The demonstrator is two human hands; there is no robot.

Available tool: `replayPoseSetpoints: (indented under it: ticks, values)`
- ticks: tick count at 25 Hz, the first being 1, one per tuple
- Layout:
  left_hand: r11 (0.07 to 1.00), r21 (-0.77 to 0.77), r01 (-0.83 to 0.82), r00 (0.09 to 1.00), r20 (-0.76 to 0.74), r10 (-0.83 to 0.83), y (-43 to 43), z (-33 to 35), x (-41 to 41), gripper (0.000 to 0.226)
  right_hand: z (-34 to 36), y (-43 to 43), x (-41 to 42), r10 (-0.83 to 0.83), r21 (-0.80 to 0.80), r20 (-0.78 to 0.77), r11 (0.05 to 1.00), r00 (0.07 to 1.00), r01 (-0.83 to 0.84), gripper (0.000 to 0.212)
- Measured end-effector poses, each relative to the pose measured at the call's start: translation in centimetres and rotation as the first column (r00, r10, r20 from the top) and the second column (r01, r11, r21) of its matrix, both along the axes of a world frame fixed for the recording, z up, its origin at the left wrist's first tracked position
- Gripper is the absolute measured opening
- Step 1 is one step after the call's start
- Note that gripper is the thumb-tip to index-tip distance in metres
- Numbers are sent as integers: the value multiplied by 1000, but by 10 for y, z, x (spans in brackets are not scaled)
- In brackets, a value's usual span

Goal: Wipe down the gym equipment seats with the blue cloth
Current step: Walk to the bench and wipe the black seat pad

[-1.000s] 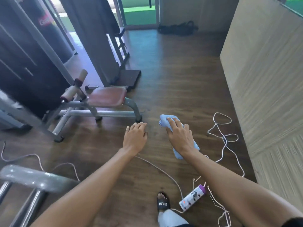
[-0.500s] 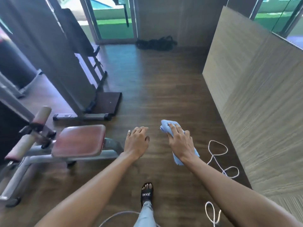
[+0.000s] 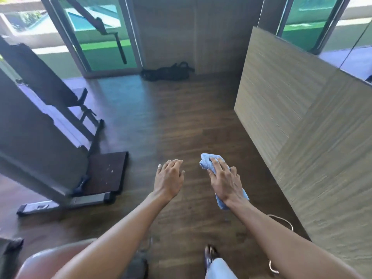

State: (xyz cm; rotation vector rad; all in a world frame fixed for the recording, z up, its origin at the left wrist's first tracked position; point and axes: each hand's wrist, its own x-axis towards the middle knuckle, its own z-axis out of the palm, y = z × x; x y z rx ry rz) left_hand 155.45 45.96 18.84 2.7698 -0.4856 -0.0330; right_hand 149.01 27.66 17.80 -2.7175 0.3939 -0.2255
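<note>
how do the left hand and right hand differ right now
The right hand grips the blue cloth, bunched under its palm; the left hand holds nothing. The right hand's fingers curl over the cloth, while the left hand's fingers lie fairly straight and close together. The right hand is nearer the wood-grain partition, the left hand nearer the machine base. Both are stretched forward, backs up, above the wooden floor.

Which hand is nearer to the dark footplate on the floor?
Left. The left hand is right of the footplate; the right hand, gripping the blue cloth, is farther right.
</note>
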Motion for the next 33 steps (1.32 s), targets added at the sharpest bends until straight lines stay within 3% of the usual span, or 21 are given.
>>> replayPoseSetpoints:
  ticks: [5, 13, 23, 33]
  values:
    - [1000, 8, -8, 1000, -4, 8, -61, -19, 194, 47, -19, -57, 201, 23, 4, 7, 1000, 1000, -23, 48]
    - [996, -12, -84, 996, 6, 84, -123, 0, 464, 45, 4, -126, 481, 105, -57, -29, 993, 994, -106, 48]
    - [992, -14, -124, 992, 13, 125, -146, -15, 826, 43, -7, -151, 844, 133, -61, -36, 989, 990, -135, 48]
    - [975, 43, -219, 975, 36, 217, -149, -18, 1152, 44, -18, -165, 1198, 227, -50, 52, 973, 973, -224, 47]
